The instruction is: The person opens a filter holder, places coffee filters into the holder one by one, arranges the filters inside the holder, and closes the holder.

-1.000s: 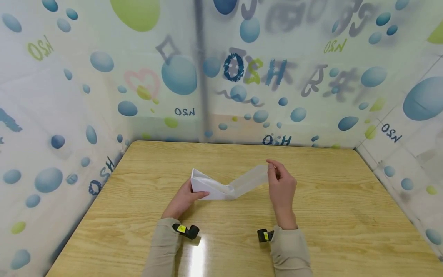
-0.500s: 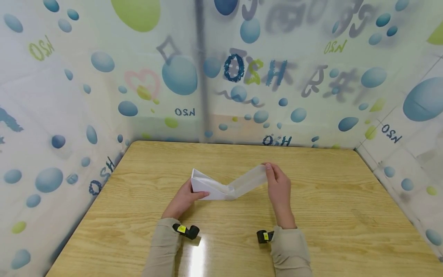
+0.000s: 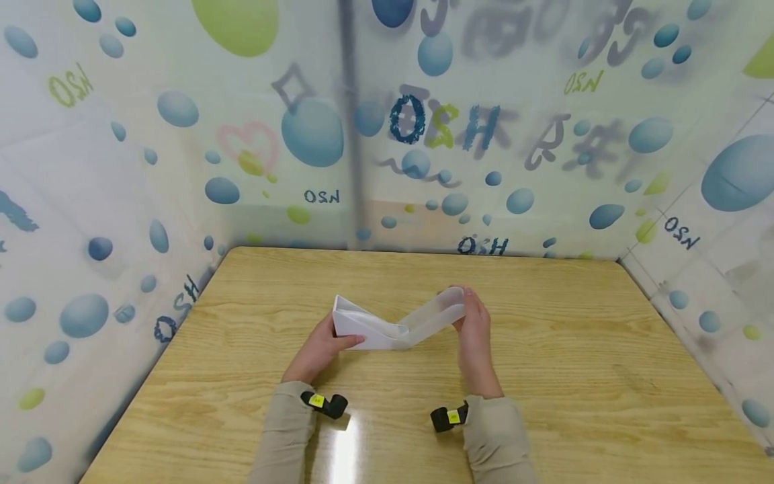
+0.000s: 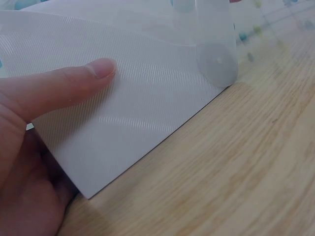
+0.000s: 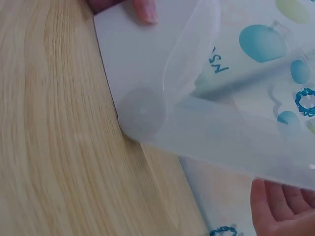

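A white box point(image 3: 377, 337) with slanted top edges and fine ribs rests on the table. Its translucent lid point(image 3: 432, 323) swings up to the right from a round hinge point(image 4: 216, 61) at the low end. My left hand point(image 3: 317, 349) grips the box's tall left end, thumb point(image 4: 83, 81) flat on the near wall, other fingers mostly hidden behind. At the lid's raised right end, my right hand point(image 3: 476, 343) holds the lid from outside. In the right wrist view, that hand's fingers point(image 5: 285, 199) are bent just below the lid's edge; the thumb is out of sight there.
The wooden table point(image 3: 574, 349) extends around both hands. Behind it and along the sides hangs a pale wall covering point(image 3: 514, 154) printed with blue and green drops. Black wrist cameras point(image 3: 326, 405) sit at both cuffs.
My right hand has shifted left and turned about the lid's end, going from a fingertip hold to a wrap. The lid has tilted so its inside shows more. Left hand and box are still.
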Demonstrator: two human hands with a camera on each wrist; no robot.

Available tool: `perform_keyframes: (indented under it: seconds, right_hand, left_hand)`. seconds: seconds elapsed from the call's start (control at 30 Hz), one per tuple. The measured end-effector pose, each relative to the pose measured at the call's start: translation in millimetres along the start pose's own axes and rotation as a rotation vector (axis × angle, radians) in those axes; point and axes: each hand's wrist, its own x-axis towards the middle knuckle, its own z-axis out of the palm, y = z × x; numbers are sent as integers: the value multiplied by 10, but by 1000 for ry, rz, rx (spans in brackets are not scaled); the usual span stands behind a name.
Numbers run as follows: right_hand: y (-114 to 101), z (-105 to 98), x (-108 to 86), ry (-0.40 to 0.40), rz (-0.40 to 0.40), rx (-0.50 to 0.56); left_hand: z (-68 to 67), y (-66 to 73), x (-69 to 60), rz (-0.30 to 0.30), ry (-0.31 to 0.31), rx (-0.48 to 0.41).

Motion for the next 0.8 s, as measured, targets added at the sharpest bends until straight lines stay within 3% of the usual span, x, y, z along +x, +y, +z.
perform_keyframes:
  seconds: [0.33, 0.7, 0.8]
  right_hand:
    - [39, 80, 5, -84, 133, 438]
    - [29, 135, -18, -82, 155, 533]
    - [37, 163, -19, -92, 142, 545]
  left_hand:
    - [-2, 4, 0, 4, 1, -2]
    - [-2, 4, -6, 11, -3, -4]
    - [4, 71, -30, 2, -11, -13]
